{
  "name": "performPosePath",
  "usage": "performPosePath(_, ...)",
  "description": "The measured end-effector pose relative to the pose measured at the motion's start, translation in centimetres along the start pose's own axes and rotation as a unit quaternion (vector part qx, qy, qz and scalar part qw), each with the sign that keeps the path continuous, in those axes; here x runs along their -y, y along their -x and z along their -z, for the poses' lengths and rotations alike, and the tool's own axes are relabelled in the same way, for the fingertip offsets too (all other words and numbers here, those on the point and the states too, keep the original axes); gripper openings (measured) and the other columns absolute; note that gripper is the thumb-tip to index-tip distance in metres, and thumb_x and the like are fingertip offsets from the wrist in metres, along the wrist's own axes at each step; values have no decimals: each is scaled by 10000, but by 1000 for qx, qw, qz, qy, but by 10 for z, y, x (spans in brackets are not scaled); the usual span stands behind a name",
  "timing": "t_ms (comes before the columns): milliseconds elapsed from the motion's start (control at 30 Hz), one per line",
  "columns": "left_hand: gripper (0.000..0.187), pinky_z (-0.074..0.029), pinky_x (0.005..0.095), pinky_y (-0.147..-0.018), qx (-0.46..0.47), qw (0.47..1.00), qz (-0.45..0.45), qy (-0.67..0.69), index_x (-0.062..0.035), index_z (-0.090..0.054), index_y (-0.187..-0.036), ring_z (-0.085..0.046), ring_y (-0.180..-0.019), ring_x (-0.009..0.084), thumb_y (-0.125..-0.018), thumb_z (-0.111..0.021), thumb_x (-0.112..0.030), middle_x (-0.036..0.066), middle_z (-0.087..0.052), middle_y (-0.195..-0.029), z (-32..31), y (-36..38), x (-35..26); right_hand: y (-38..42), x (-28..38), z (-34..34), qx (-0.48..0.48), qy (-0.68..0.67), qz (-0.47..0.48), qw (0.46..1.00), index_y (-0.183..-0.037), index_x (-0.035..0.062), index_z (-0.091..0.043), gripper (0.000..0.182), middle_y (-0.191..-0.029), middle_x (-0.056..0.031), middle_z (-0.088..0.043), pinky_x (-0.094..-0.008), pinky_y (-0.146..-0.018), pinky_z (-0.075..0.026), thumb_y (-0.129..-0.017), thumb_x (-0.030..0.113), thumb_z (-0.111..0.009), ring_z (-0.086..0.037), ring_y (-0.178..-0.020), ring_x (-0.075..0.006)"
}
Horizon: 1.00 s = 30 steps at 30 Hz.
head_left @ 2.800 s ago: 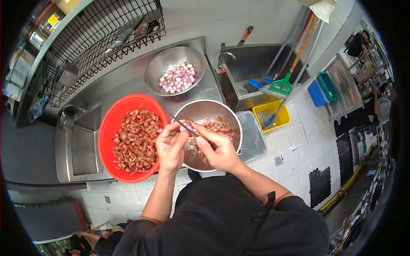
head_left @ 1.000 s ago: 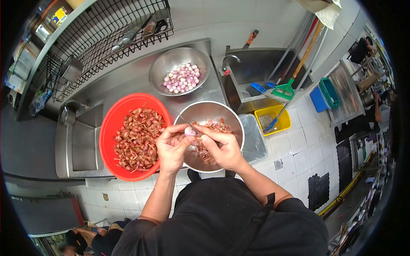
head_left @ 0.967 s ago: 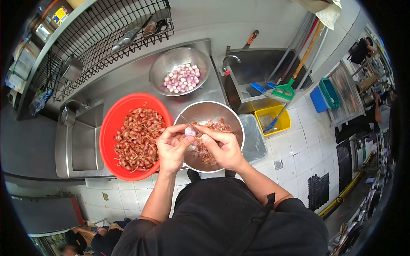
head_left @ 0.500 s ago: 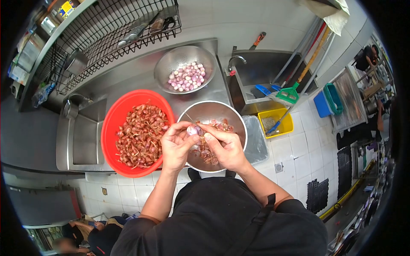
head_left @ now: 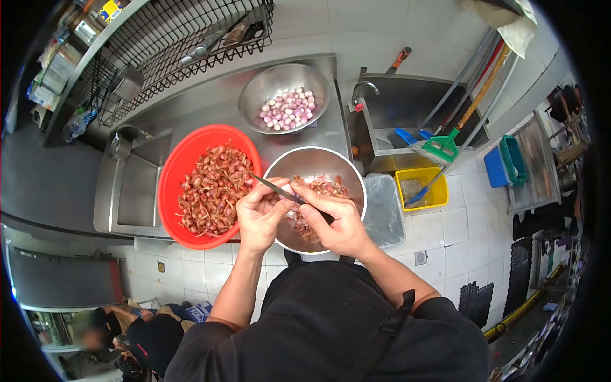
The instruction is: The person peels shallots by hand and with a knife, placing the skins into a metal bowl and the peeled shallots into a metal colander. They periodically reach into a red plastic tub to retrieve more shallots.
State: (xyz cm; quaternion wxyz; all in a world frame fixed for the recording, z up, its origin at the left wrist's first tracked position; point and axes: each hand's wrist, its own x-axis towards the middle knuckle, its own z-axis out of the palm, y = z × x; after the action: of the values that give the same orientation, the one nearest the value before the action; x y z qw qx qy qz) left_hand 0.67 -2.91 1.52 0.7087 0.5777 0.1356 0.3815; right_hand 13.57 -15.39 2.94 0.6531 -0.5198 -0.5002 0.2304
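Observation:
Over a steel bowl of loose skins (head_left: 351, 167), my left hand (head_left: 258, 219) pinches a pale purple shallot (head_left: 287, 190). A small dark knife (head_left: 275, 188) is held in my right hand (head_left: 340, 223), its blade slanting across the shallot, tip toward the upper left. On the left, a red basin (head_left: 167, 184) holds unpeeled reddish-brown shallots (head_left: 213, 191). Behind the skins bowl, a steel colander (head_left: 253, 89) contains peeled shallots (head_left: 289, 109). My fingers partly cover the shallot.
A sink (head_left: 137, 194) lies at the left, another (head_left: 407, 102) at the back right. A yellow bin (head_left: 439, 194), clear tub (head_left: 384, 210) and green broom (head_left: 440, 148) are on the right. A wire rack (head_left: 172, 51) hangs above. People (head_left: 149, 337) are at the lower left.
The knife has turned so its blade now shows broadly across the shallot. My hands stay close together. The view has shifted slightly, and a person at the lower left shows more.

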Motion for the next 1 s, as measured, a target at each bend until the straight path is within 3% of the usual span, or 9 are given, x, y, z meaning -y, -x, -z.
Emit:
performPosePath(167,323,-553,281,-862,-58,998,25,-17,68,-619,-1167,-645,-979,155,-853,-665,126,129,-618,-1129,-25,12,4,8,-5,11,-19,2,26,999,-1271,-24,-615,344,-1205,-166,-679,-316,-945,-502,-932,30,-601,-673,-1088,-240)
performPosePath(233,321,-555,286,-863,-55,997,-50,-28,70,-618,-1166,-643,-986,159,-853,-663,126,120,-602,-1135,-33,15,10,10,-8,17,-12,2,32,999,-1262,-31,-619,334,-1190,-167,-686,-314,-939,-505,-934,31,-601,-678,-1070,-233)
performPosePath(500,381,-528,277,-912,-114,991,6,65,44,-570,-1229,-630,-1040,158,-865,-661,105,97,-634,-1106,-65,27,6,16,-11,44,0,-82,-49,995,-1269,-38,-611,325,-1160,-147,-698,-293,-959,-482,-976,101,-589,-634,-1095,-158)
performPosePath(567,386,-526,280,-916,-107,993,-2,57,41,-560,-1236,-631,-1046,159,-867,-658,103,107,-633,-1128,-61,29,10,24,-10,48,49,-165,-164,971,-1285,-31,-604,336,-1208,-133,-679,-295,-979,-469,-980,108,-588,-611,-1123,-148)
performPosePath(767,345,-526,300,-927,-73,996,-22,54,36,-573,-1209,-646,-1047,173,-877,-647,95,142,-655,-1149,-55,31,15,20,1,42,45,-171,-120,977,-1296,-25,-601,329,-1199,-110,-665,-253,-936,-470,-996,105,-563,-592,-1081,-96)
performPosePath(800,332,-528,308,-930,-67,996,-25,53,36,-577,-1211,-651,-1044,182,-888,-639,81,147,-664,-1144,-55,30,15,20,-3,44,52,-177,-120,976,-1307,-4,-602,331,-1000,-58,-686,-210,-773,-492,-1007,130,-558,-593,-883,-46)
performPosePath(833,332,-528,308,-930,-68,996,-22,55,36,-577,-1211,-651,-1044,182,-888,-639,81,147,-664,-1144,-55,30,16,20,-4,46,52,-176,-124,975,-1307,-4,-602,331,-1000,-58,-686,-210,-773,-492,-1007,130,-558,-593,-883,-46)
performPosePath(933,300,-532,354,-924,-37,986,37,159,21,-568,-1252,-665,-1023,213,-954,-565,-19,160,-660,-1181,-50,30,18,23,-5,46,50,-262,-223,937,-1324,31,-601,342,-682,62,-531,-201,-485,-340,-1010,163,-571,-397,-560,-4)
performPosePath(1000,303,-532,355,-926,-39,976,63,207,13,-569,-1256,-665,-1021,215,-954,-565,-17,166,-643,-1215,-47,29,19,24,-3,41,45,-263,-230,936,-1318,30,-605,337,-688,61,-539,-200,-490,-347,-1010,162,-571,-410,-565,-7)
